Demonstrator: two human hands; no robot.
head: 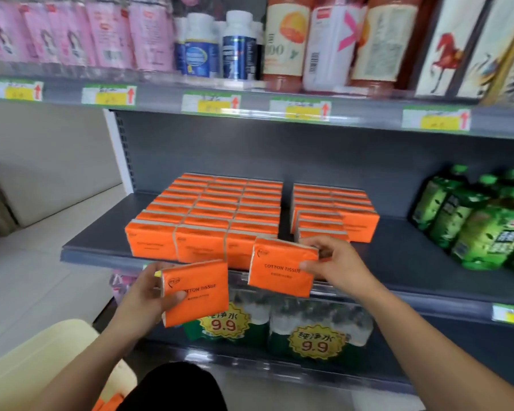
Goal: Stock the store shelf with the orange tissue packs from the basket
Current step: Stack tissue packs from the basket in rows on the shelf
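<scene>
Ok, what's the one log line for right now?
stage: stocking | left hand: holds first pack, off shelf | right hand: holds second pack at shelf front | stocked packs: in rows

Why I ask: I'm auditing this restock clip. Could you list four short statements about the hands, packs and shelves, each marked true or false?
1. The left hand and the right hand each grip one orange pack, the left pack and the right pack. True.
2. The green bottles stand left of the stocked packs. False: they stand to the right of them.
3. The stocked packs form two blocks with a gap between them. True.
4. The upper shelf holds only orange packs. False: it holds pink packs, white jars and tall bottles.
</scene>
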